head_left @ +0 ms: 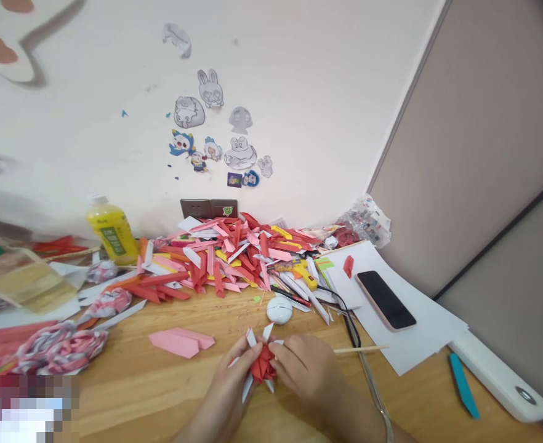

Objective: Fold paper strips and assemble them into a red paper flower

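Note:
Near the table's front edge I hold a folded-paper flower (263,364), red in the middle with white pointed pieces sticking out around it. My left hand (235,376) grips its left side, thumb on top. From the right, my right hand (306,368) is closed with its fingertips pressed against the red folds. A thin wooden stick (364,349) shows beyond the right hand; whether that hand holds it I cannot tell. Just behind the flower sits a small white rounded case (279,311). Pink folded paper pieces (181,341) lie left of my left hand.
A big heap of red, pink, white and yellow folded papers (225,258) lies against the wall. Beside it are a yellow glue gun (305,274) with a black cable and a yellow drink bottle (114,231). A phone (386,299) rests on white paper (403,357) at right.

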The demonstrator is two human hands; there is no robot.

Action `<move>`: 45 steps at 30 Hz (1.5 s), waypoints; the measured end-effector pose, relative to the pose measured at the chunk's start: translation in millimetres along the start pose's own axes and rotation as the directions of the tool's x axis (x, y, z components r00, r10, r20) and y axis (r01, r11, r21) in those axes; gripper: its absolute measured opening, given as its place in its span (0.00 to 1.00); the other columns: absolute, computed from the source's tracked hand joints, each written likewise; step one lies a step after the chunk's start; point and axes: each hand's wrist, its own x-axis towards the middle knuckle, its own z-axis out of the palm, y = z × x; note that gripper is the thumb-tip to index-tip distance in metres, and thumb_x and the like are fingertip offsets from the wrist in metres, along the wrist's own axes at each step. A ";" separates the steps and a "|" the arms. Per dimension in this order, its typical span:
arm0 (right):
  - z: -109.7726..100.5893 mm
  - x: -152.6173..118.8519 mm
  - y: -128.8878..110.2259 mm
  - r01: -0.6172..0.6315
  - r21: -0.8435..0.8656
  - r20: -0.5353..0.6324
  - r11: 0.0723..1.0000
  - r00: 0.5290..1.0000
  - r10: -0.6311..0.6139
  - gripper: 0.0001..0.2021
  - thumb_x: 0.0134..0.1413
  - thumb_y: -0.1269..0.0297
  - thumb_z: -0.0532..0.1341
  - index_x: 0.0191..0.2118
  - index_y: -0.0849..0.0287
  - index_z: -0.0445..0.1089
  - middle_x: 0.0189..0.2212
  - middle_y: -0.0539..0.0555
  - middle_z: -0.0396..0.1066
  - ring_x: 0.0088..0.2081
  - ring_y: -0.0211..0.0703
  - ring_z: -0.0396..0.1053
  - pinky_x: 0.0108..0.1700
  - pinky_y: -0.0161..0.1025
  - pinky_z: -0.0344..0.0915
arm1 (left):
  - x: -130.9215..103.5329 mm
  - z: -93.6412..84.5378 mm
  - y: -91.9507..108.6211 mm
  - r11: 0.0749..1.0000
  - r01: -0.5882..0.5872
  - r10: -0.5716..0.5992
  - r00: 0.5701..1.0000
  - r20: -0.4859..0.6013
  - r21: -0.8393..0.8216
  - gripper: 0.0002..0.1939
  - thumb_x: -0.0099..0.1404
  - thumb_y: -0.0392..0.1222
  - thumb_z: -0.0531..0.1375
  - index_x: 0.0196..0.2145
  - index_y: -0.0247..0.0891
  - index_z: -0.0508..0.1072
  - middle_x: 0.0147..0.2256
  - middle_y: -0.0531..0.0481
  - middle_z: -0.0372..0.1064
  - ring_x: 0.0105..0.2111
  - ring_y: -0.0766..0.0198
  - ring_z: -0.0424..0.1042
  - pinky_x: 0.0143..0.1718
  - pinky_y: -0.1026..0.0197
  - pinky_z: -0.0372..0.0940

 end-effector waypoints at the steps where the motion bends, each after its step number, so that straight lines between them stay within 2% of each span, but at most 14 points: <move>1: -0.9 1.2 0.4 -0.008 -0.008 -0.009 1.000 1.000 0.007 0.09 0.61 0.71 0.50 0.32 0.60 0.66 0.21 0.51 0.62 0.23 0.40 0.56 0.24 0.39 0.45 | -0.1 0.1 0.4 1.000 0.005 -0.005 1.000 -0.003 -0.003 0.12 0.46 0.44 0.70 0.29 0.38 0.75 0.29 0.52 0.74 0.33 0.61 0.73 0.34 0.64 0.65; 7: -0.6 2.3 0.3 -0.028 0.000 0.008 1.000 1.000 0.028 0.16 0.63 0.70 0.46 0.24 0.59 0.62 0.20 0.51 0.61 0.22 0.40 0.56 0.24 0.39 0.45 | -1.0 1.3 2.5 1.000 0.023 -0.023 1.000 -0.016 -0.020 0.12 0.46 0.43 0.70 0.30 0.38 0.76 0.29 0.51 0.74 0.32 0.61 0.73 0.36 0.63 0.66; 13: -0.6 1.9 -2.8 -0.064 0.039 0.024 0.997 0.998 0.063 0.15 0.64 0.70 0.46 0.28 0.59 0.64 0.21 0.51 0.62 0.22 0.40 0.57 0.24 0.39 0.47 | -3.3 3.1 4.0 0.999 0.027 -0.028 0.999 -0.020 -0.018 0.12 0.46 0.44 0.70 0.28 0.38 0.75 0.28 0.53 0.73 0.32 0.63 0.72 0.35 0.65 0.66; 21: 0.1 -0.3 -1.5 -0.028 0.066 0.059 0.997 0.998 0.024 0.13 0.62 0.70 0.47 0.29 0.59 0.64 0.22 0.51 0.63 0.23 0.40 0.58 0.24 0.39 0.47 | -4.6 1.9 3.2 0.998 0.050 -0.051 0.998 -0.032 -0.023 0.12 0.45 0.43 0.70 0.28 0.38 0.75 0.29 0.52 0.73 0.33 0.62 0.72 0.36 0.64 0.66; 29: -1.7 1.1 -2.3 -0.034 0.096 0.021 0.995 0.999 0.032 0.13 0.62 0.71 0.46 0.30 0.60 0.66 0.22 0.52 0.64 0.23 0.39 0.58 0.25 0.38 0.49 | -4.1 2.3 4.0 0.999 0.050 -0.050 0.999 -0.009 -0.001 0.14 0.45 0.45 0.70 0.29 0.38 0.76 0.28 0.53 0.74 0.34 0.62 0.72 0.35 0.65 0.65; 34: -5.1 3.7 -2.6 -0.126 0.222 0.089 0.967 0.990 0.109 0.16 0.64 0.69 0.45 0.29 0.60 0.66 0.23 0.52 0.65 0.24 0.38 0.60 0.25 0.36 0.52 | -3.2 1.2 2.8 0.999 0.037 -0.037 0.999 0.009 0.005 0.12 0.46 0.45 0.70 0.29 0.38 0.75 0.29 0.52 0.74 0.34 0.61 0.73 0.36 0.63 0.65; 38: -4.7 2.9 -2.4 -0.280 0.330 0.103 0.902 0.960 0.261 0.11 0.62 0.65 0.51 0.31 0.59 0.67 0.24 0.52 0.66 0.26 0.38 0.64 0.26 0.34 0.56 | -2.9 -1.1 1.9 0.999 0.043 -0.042 0.999 0.025 -0.028 0.12 0.47 0.44 0.69 0.29 0.39 0.75 0.29 0.52 0.74 0.34 0.61 0.72 0.35 0.64 0.65; 40: -4.0 2.1 -2.3 -0.308 0.336 0.074 0.890 0.951 0.300 0.09 0.60 0.63 0.54 0.31 0.58 0.67 0.24 0.51 0.67 0.26 0.38 0.64 0.26 0.34 0.57 | -2.7 -2.4 1.7 0.998 0.046 -0.045 0.999 0.030 -0.040 0.12 0.47 0.44 0.69 0.29 0.38 0.75 0.30 0.51 0.74 0.34 0.62 0.72 0.35 0.65 0.64; 45: -2.4 -1.0 -1.4 -0.210 0.273 0.054 0.939 0.978 0.203 0.09 0.60 0.67 0.53 0.30 0.59 0.67 0.23 0.51 0.66 0.24 0.38 0.62 0.26 0.35 0.54 | -2.0 -4.6 1.3 0.997 0.044 -0.041 0.998 0.053 -0.061 0.10 0.48 0.43 0.69 0.29 0.39 0.75 0.29 0.52 0.73 0.33 0.64 0.72 0.35 0.66 0.64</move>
